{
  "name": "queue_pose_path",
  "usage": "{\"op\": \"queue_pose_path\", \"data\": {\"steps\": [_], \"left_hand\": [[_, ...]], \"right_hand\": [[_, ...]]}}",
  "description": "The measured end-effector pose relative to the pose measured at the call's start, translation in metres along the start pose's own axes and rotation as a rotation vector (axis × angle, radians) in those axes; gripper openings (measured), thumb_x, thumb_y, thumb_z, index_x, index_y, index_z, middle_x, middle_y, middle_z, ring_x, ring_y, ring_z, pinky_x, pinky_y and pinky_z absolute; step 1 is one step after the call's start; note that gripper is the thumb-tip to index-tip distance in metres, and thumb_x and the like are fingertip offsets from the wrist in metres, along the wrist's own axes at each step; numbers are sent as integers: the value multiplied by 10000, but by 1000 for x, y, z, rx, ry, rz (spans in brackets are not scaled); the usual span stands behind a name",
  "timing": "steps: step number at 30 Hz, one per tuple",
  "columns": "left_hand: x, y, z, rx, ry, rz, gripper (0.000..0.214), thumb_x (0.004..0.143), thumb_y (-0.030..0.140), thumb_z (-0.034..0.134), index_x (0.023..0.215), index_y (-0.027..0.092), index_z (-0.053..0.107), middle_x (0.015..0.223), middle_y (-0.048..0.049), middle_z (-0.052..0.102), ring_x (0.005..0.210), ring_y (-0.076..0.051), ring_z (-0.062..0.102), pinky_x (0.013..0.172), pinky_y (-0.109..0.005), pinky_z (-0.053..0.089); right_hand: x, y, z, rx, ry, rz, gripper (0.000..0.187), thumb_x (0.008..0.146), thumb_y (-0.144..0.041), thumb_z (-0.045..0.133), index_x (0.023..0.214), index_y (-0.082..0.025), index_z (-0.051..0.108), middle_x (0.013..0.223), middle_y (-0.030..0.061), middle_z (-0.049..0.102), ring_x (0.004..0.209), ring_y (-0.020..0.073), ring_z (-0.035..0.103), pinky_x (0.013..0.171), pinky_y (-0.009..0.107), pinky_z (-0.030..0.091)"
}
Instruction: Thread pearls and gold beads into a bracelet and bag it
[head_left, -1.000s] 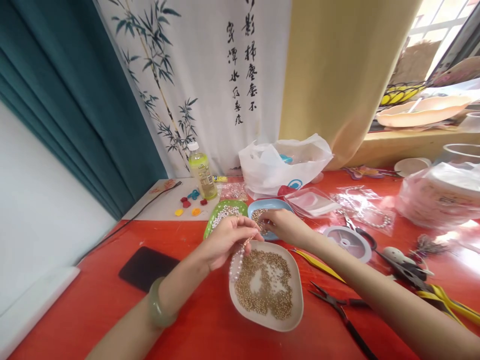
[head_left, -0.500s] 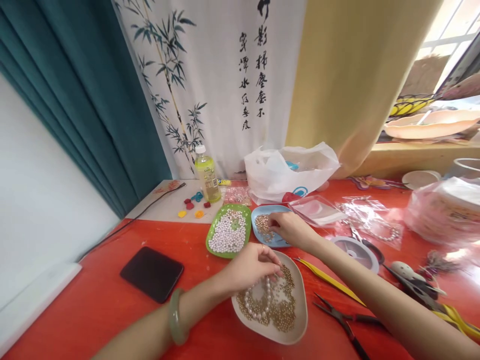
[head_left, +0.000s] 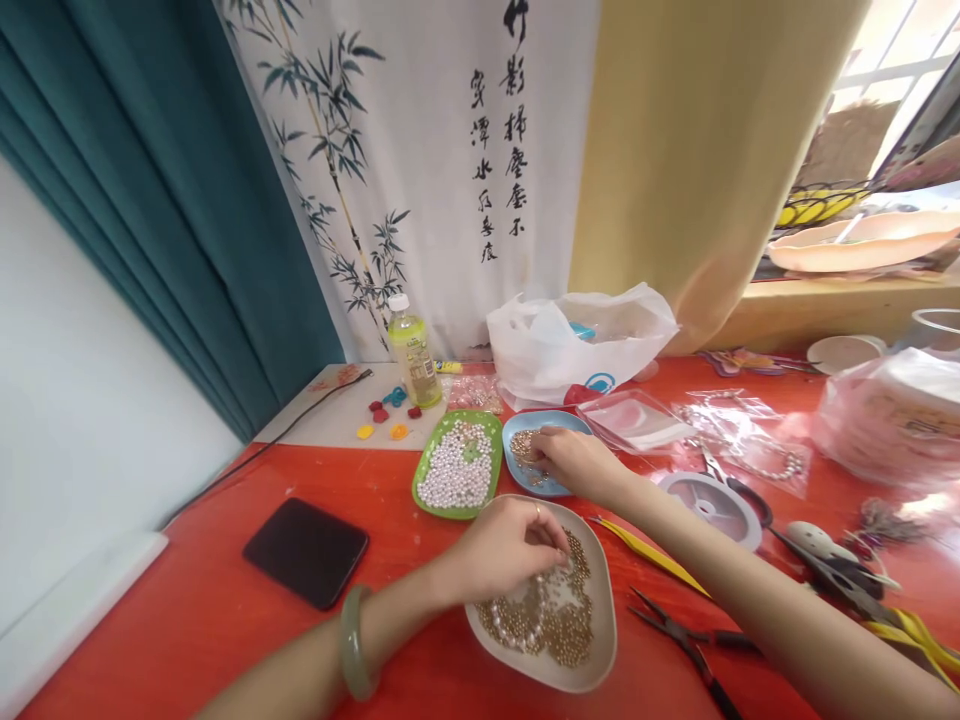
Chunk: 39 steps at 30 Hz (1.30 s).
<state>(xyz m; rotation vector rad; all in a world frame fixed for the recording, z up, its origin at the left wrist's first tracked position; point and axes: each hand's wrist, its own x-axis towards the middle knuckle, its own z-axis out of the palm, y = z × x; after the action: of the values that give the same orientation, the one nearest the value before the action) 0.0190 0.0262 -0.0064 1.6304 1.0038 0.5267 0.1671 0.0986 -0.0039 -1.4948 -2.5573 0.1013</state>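
Note:
My left hand (head_left: 517, 548) is closed in a pinch over the beige tray (head_left: 501, 655), holding a strand of pearl beads (head_left: 517, 638) that hangs in a loop. Small gold beads (head_left: 574, 630) lie scattered in that tray under the strand. Farther back, my right hand (head_left: 574, 460) reaches into the blue tray (head_left: 547, 418), its fingers pinched down among small gold-toned beads (head_left: 523, 445). Whether a bead sits between those fingertips is too small to make out. Left of it, a green tray (head_left: 421, 480) holds many white pearl beads (head_left: 457, 475).
On the red table lie a black phone (head_left: 306, 552), yellow tweezers (head_left: 652, 555), pliers (head_left: 682, 632), a thread spool (head_left: 709, 508) and scissors (head_left: 739, 495). Behind the trays stand a bottle (head_left: 415, 355) and a white plastic bag (head_left: 581, 345). Bagged bead strands (head_left: 750, 440) are at right.
My left hand has lowered slightly, and the pearl strand hangs lower over the beige tray. My right hand has shifted a little within the blue tray. The view has moved slightly.

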Motion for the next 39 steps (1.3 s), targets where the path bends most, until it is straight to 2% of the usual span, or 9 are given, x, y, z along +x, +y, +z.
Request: {"op": "queue_pose_path", "data": {"steps": [4,9,12,17,20,23,30,35,39], "left_hand": [[2,1,-3,-194,-9,-44,93,602,154,594,689,123,581,633,-18,587,584,-129,564,581,-244,426],[3,6,-6,-418,-22,-114,133,581,178,640,667,108,566,599,4,559,435,-83,516,481,-223,402],[3,6,-6,-434,-3,-113,141,576,177,654,666,105,573,602,7,560,400,-70,500,441,-208,379],[4,4,-7,-479,64,-113,159,570,179,666,676,102,575,652,-9,592,380,-64,499,414,-201,360],[3,4,-7,-486,78,-112,164,587,180,657,706,100,577,683,-41,632,378,-61,498,414,-195,357],[2,7,-8,-488,81,-91,171,599,178,654,732,102,579,698,-53,651,379,-50,491,432,-192,375],[-2,15,-10,-477,95,-86,146,625,162,642,744,100,585,721,-56,664,373,-24,469,427,-166,384],[-3,16,-12,-455,105,-78,148,655,185,624,767,96,582,739,-69,670,353,-4,455,393,-135,333],[-4,18,-13,-466,98,-81,153,654,180,624,771,92,578,740,-71,670,341,4,448,391,-130,328]], "right_hand": [[-4,0,-6,37,35,30,176,780,-121,443,768,-156,615,716,62,638,651,164,575,558,223,335],[-7,0,-9,106,48,21,246,761,-87,441,855,-172,651,811,57,671,735,168,588,624,222,364],[-8,2,-9,158,56,17,287,746,-76,450,901,-187,664,832,52,681,747,170,595,630,224,376],[-11,3,-10,241,68,45,292,696,-79,505,911,-183,674,700,34,676,634,160,594,574,226,392],[-14,3,-11,289,76,54,304,690,-75,506,923,-175,673,747,45,687,680,166,605,614,233,411],[-17,2,-11,342,89,66,289,704,-68,476,884,-170,678,847,57,690,760,168,612,677,235,423],[-25,4,-13,444,146,120,234,783,-184,428,772,-158,660,675,30,672,609,147,594,563,223,410],[-28,4,-13,453,177,124,235,749,-156,462,601,-158,645,616,20,644,600,145,556,574,230,370],[-29,3,-8,499,175,153,168,686,-109,509,680,-159,668,628,15,651,608,145,564,577,227,378]]}}
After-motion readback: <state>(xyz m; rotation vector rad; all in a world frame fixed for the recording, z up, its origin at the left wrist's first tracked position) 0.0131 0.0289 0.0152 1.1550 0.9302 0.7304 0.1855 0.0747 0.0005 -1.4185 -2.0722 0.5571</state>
